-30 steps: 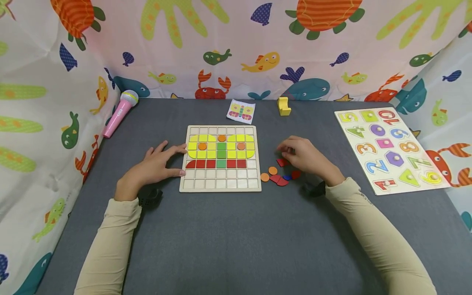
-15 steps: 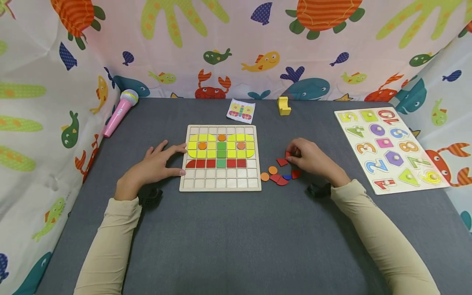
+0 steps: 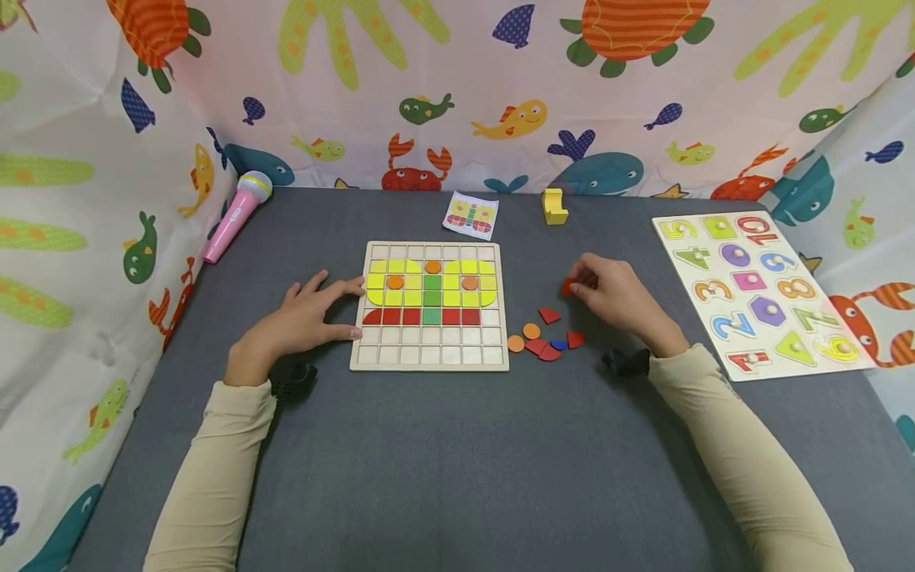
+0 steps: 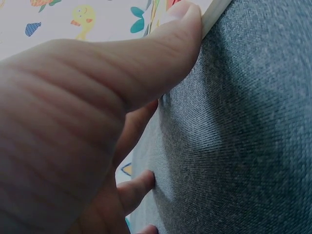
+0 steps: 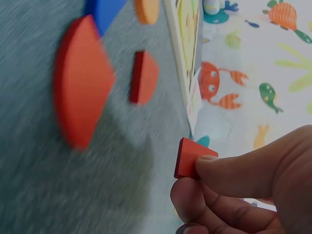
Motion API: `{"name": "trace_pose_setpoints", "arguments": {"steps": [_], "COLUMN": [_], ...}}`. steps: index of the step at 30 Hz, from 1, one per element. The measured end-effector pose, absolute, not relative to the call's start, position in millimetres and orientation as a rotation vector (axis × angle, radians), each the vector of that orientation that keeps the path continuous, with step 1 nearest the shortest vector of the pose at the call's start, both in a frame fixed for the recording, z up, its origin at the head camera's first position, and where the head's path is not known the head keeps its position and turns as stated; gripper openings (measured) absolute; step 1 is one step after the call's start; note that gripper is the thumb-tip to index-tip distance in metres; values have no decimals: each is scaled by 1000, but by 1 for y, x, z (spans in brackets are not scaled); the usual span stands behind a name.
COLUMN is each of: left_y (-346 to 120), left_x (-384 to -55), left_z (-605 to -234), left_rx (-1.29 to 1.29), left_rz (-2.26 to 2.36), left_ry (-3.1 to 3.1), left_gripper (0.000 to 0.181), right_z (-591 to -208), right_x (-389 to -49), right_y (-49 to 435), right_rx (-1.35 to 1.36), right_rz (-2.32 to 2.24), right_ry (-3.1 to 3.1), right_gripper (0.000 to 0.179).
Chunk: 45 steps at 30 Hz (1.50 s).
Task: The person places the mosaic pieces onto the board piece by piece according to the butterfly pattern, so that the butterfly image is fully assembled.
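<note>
A wooden grid board (image 3: 429,359) lies flat on the table, with yellow, orange, green and red pieces set in its squares. The row of red pieces (image 3: 391,317) is broken by a green piece (image 3: 432,316). My left hand (image 3: 300,318), fingers spread, rests at the board's left edge; the thumb (image 4: 165,48) touches its rim. To the right of the board, my right hand (image 3: 616,295) pinches a red piece (image 5: 187,158) between thumb and fingers, its full outline partly covered. Loose red (image 3: 549,315), orange (image 3: 531,330) and blue (image 3: 558,345) pieces lie between board and hand.
Behind the board lies a small pattern card (image 3: 471,216), and a yellow block (image 3: 554,206) stands near it. A pink toy microphone (image 3: 239,216) lies at the back left. On the right is a number puzzle board (image 3: 761,294). Printed cloth (image 3: 457,71) encloses the table.
My right hand has moved slightly right, away from the loose pieces, with a red piece now held in its fingertips. My left hand stays at the board's edge.
</note>
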State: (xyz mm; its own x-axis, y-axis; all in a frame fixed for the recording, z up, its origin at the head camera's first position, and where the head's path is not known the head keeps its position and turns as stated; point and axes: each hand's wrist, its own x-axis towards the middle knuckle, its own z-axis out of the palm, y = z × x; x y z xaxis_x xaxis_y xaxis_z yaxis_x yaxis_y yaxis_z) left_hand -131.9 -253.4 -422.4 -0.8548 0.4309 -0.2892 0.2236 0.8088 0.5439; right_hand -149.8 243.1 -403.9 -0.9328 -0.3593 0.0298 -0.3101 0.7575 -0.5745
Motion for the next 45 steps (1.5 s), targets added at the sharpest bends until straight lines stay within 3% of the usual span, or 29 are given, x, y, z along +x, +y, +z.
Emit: {"name": "trace_pose_setpoints", "arguments": {"steps": [25,45], "left_y": [-254,-253], "left_x": [-133,-135], "left_z": [-421,-423], "left_rx": [481,492], "left_rz": [705,705], "left_ry": [2584,2580], "left_gripper": [79,79], "right_z": [-414,-419], "right_x": [-142,-137], "right_y": [153,139], "right_rx": [-833,-912], "right_rz": [-1034,-937], "right_ry": [2617,2714], "right_gripper": [5,9]}}
